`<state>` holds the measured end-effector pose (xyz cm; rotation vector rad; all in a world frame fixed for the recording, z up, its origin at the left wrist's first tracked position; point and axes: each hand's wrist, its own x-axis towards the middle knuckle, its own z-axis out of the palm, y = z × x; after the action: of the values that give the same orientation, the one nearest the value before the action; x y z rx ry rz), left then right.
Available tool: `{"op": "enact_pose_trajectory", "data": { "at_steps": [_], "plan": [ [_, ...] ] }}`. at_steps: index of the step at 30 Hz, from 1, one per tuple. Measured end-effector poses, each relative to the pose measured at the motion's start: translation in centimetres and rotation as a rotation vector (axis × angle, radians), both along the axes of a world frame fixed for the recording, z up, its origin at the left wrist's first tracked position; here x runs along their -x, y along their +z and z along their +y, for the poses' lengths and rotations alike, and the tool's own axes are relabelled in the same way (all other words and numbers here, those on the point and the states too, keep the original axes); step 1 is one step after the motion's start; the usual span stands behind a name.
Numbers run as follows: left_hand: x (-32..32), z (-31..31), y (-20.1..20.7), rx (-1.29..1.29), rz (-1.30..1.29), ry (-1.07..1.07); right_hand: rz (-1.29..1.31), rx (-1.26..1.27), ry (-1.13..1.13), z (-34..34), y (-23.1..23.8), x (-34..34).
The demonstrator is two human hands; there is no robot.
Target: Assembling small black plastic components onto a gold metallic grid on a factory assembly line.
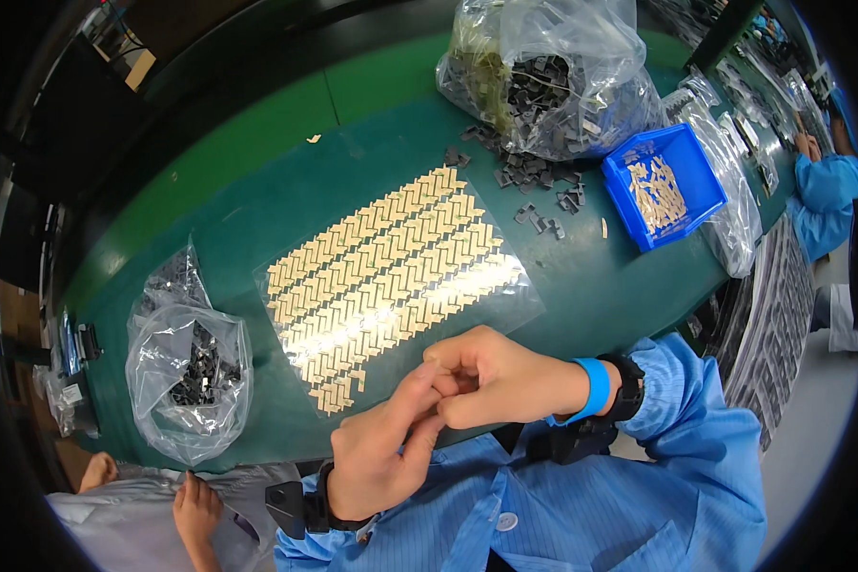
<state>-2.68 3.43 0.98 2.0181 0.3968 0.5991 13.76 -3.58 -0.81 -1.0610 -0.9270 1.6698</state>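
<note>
Close in front of my body, my left hand [383,456] and my right hand [499,379] meet with their fingertips together. Both are closed in a pinch. Whatever sits between the fingers is hidden or too small to name. Just beyond them lies a transparent sheet [520,307] on the green table. Small tan L-shaped pieces [381,272] cover it in tight slanting rows, and light glares off the nearer rows. A few pieces at the near left corner are set less evenly, close to my left hand.
Black parts fill a big plastic bag [596,105] at the back and a smaller bag [148,381] at left; loose black parts [534,172] lie beside the big one. A blue bin [705,186] holds tan pieces. Other people's hands [197,510] and a blue sleeve [825,186] show at the sides.
</note>
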Motion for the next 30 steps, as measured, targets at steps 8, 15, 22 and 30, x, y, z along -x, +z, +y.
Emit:
{"op": "enact_pose_trajectory", "data": {
  "at_steps": [8,15,22,30],
  "plan": [
    [-0.4,-0.4,-0.3,0.676,-0.172,0.018,0.329,-0.034,-0.032,0.3,0.9,-0.6],
    [-0.6,-1.6,-2.7,1.735,-0.583,0.067,0.03,-0.239,-0.274,0.2,0.2,0.6],
    [-0.9,-1.9,-2.3,1.958,-0.623,-0.092,-0.581,-0.682,-0.268,0.9,0.0,-0.5],
    [-0.5,-1.7,-2.1,1.938,-0.608,0.005,-0.326,-0.577,-0.219,0.8,0.7,-0.6]
  ]
}}
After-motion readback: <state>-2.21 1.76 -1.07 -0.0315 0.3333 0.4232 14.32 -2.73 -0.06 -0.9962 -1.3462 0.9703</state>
